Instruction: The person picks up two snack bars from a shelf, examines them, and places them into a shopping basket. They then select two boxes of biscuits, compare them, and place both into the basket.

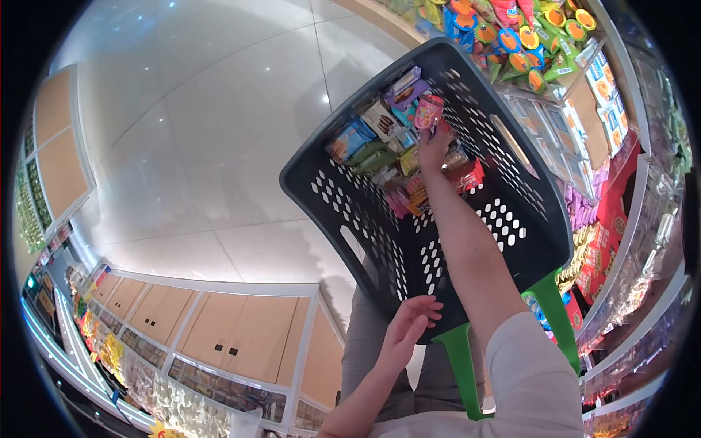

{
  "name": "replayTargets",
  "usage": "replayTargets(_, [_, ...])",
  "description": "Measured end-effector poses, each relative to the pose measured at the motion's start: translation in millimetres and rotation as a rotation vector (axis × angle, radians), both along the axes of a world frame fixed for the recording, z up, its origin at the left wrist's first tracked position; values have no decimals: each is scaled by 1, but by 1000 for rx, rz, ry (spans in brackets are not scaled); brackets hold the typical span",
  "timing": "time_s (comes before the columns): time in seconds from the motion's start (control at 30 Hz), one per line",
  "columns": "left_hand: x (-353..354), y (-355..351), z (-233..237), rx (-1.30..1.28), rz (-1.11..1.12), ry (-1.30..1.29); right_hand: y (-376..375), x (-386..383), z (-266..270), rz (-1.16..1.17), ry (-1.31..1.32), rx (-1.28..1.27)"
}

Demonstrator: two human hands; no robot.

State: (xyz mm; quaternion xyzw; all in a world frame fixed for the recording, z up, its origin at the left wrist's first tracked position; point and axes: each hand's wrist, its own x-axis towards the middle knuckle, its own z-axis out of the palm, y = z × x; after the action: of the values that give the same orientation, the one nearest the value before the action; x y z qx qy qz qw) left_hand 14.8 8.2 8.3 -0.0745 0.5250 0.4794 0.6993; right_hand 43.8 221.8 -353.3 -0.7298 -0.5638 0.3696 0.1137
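My right hand (434, 148) reaches down inside a dark grey shopping basket (453, 274) with holes in its walls. Its fingers are closed on the lower end of a pink snack packet (428, 112). Around it in the basket lie several packaged snacks: a purple packet (409, 93), a blue packet (352, 139), a green packet (372, 157) and a red packet (467, 176). My left hand (410, 325) hangs just outside the basket's near edge, fingers loosely curled and apart, holding nothing. Close by is the basket's green handle (460, 365), folded down toward my body.
Shelves of colourful wrapped snacks (511, 40) run along the right, close against the basket. Clear plastic bins (551, 135) stand there too. Wooden cabinets (234, 332) with goods line the lower left. Pale tiled floor (197, 124) stretches across the upper left.
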Motion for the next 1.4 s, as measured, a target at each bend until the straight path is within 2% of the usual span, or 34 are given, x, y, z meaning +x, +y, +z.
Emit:
replayTargets(0.07, [3,0,6,11,-8,20,-23,7,6,-45,-58,-81])
replayTargets(0.13, [7,-1,16,-8,-15,27,-54,12,23,-34,-101,41])
replayTargets(0.2, [14,-5,23,-23,-6,39,-74,31,24,134,11,-71])
replayTargets(0.27, [19,-13,29,-82,-3,58,-81,37,71,464,-54,-256])
replayTargets(0.3, [23,-16,31,-104,-7,64,-80,34,119,443,71,-457])
replayTargets(0.4, [26,-25,39,-149,65,88,-88,42,154,494,369,-714])
replayTargets(0.43, [24,-24,45,-170,80,88,-77,41,195,708,230,-605])
replayTargets(0.47, [20,-21,49,-150,124,36,-81,41,217,738,52,-340])
replayTargets(0.53, [22,-17,63,-100,207,-52,-68,31,297,823,82,-489])
replayTargets(0.6, [22,-1,75,8,278,-123,-82,32,375,978,214,-52])
replayTargets(0.63, [24,6,72,87,289,-212,-84,35,450,940,275,-85])
replayTargets(0.67, [37,11,62,302,346,-219,-103,40,498,862,236,176])
replayTargets(0.7, [40,19,74,335,300,-307,-114,44,527,1094,-49,146])
replayTargets(0.77, [50,33,120,212,163,-452,-140,78,582,1119,232,567])
replayTargets(0.83, [75,48,168,70,48,-420,-164,122,622,1178,504,1018])
replayTargets(0.87, [83,45,175,106,-22,-529,-173,135,624,1127,473,1006])
replayTargets(0.9, [87,47,146,150,-217,-723,-182,149,627,1076,443,991])
replayTargets(0.93, [103,33,141,302,-172,-870,-177,166,630,996,411,970])
replayTargets(1.0, [127,29,167,612,-196,-769,-165,198,628,860,340,914])
replayTargets(1.07, [150,15,240,879,-331,-277,-159,230,616,713,227,832])
replayTargets(1.17, [181,14,287,437,-347,-473,-134,291,618,669,109,527])
replayTargets(1.2, [199,17,309,397,-461,-295,-128,314,615,559,78,549])
replayTargets(1.3, [241,17,318,420,-493,-508,-139,399,598,299,59,517])
replayTargets(1.33, [259,17,326,463,-556,-514,-147,432,593,254,93,477])
replayTargets(1.4, [305,20,348,553,-687,-340,-169,496,568,221,37,402])
